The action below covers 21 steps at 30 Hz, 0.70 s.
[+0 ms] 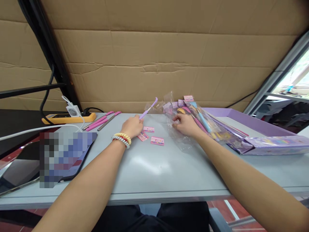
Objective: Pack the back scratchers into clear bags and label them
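My left hand (133, 126), with braided bands at the wrist, is closed round the handle of a purple back scratcher (145, 113). The metal rod and curved purple head point up and to the right. Small pink cards (157, 140) lie on the table beside that hand. My right hand (185, 125) has its fingers curled onto a clear plastic bag (184, 141), which spreads under and around it. Just behind it are packaged back scratchers with pink labels, among them a blue one (204, 120) with a claw-shaped head.
A purple open box (277, 146) stands at the right. Pink back scratchers (98, 122) with metal rods lie at the left, near a yellow power strip (55, 119) with a white charger and cable. A tablet (83, 151) rests at the front left. Cardboard (156, 48) closes off the back.
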### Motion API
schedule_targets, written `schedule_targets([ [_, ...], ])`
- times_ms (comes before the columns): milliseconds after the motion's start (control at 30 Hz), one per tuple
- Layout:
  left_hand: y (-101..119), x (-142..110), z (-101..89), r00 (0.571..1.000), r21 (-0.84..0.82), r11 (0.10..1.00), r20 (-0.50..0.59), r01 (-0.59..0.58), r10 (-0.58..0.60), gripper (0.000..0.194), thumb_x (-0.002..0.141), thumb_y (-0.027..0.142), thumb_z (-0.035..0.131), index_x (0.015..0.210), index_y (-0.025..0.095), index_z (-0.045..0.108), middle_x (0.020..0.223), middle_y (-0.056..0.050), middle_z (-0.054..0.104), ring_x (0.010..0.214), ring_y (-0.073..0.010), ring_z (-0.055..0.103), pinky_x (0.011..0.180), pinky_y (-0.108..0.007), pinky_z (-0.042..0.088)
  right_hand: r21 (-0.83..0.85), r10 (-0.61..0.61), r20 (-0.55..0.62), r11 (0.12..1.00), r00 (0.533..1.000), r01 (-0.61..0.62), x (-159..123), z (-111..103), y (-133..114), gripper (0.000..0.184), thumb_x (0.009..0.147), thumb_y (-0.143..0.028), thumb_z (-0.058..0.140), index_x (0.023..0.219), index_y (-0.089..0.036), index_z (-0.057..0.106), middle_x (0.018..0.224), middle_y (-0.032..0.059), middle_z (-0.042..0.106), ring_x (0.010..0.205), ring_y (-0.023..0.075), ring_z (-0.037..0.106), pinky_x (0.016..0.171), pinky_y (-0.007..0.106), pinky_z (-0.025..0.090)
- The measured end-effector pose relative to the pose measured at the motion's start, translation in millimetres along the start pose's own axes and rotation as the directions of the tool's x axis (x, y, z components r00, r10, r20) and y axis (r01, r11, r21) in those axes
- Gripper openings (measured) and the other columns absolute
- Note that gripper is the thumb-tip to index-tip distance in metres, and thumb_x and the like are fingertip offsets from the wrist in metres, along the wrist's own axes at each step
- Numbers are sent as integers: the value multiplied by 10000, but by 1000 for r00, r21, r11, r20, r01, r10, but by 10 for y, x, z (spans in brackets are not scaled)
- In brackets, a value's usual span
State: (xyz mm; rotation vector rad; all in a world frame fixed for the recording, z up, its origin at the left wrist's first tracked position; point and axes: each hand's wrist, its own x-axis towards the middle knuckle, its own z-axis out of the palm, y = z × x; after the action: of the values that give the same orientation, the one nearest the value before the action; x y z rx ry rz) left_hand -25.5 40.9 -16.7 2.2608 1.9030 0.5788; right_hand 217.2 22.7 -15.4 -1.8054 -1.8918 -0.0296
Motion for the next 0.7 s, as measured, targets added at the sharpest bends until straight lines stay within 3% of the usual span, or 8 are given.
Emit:
schedule_targets([
  [133, -7, -3, 10, 1000, -10, 1000, 12, -22, 22, 352, 908, 393, 266, 1004, 196, 541, 950, -123, 673, 865, -271, 638, 667, -344, 440, -96, -45, 36, 994, 998, 48, 5, 12, 8, 303, 712, -338, 604, 945, -154, 667, 952, 103, 628, 924, 237, 552, 771, 306, 409],
  [233, 10, -16, 4, 999, -15, 999, 21, -36, 36, 346, 907, 391, 269, 1005, 198, 539, 939, -121, 675, 846, -265, 642, 659, -339, 434, -187, -70, 92, 979, 993, 86, -2, 28, 24, 380, 717, -433, 622, 970, -159, 691, 1135, 152, 568, 1119, 316, 451, 891, 375, 371],
  [467, 22, -26, -6, 998, 8, 998, 35, -59, 58, 339, 897, 376, 268, 979, 197, 545, 918, -126, 676, 809, -269, 640, 635, -341, 425, -233, 13, 195, 972, 981, 34, -80, -35, -85, 545, 799, -642, 435, 995, -204, 693, 1377, 172, 394, 1308, 416, 233, 980, 523, 275],
  [600, 22, -25, -3, 998, 5, 998, 29, -56, 56, 337, 898, 378, 270, 980, 198, 542, 930, -126, 678, 821, -274, 643, 635, -344, 428, -282, -4, 300, 955, 954, 93, -102, -89, -109, 723, 646, -754, 539, 1096, -197, 645, 1486, 173, 242, 1367, 424, 91, 1020, 574, 201],
  [700, 27, -28, 0, 998, 3, 999, 37, -53, 53, 328, 898, 382, 273, 970, 202, 538, 937, -123, 677, 826, -277, 645, 632, -345, 428, -292, 18, 369, 951, 929, 97, -98, -100, -107, 724, 607, -694, 630, 1135, -198, 622, 1496, 169, 224, 1371, 425, 86, 1028, 585, 188],
])
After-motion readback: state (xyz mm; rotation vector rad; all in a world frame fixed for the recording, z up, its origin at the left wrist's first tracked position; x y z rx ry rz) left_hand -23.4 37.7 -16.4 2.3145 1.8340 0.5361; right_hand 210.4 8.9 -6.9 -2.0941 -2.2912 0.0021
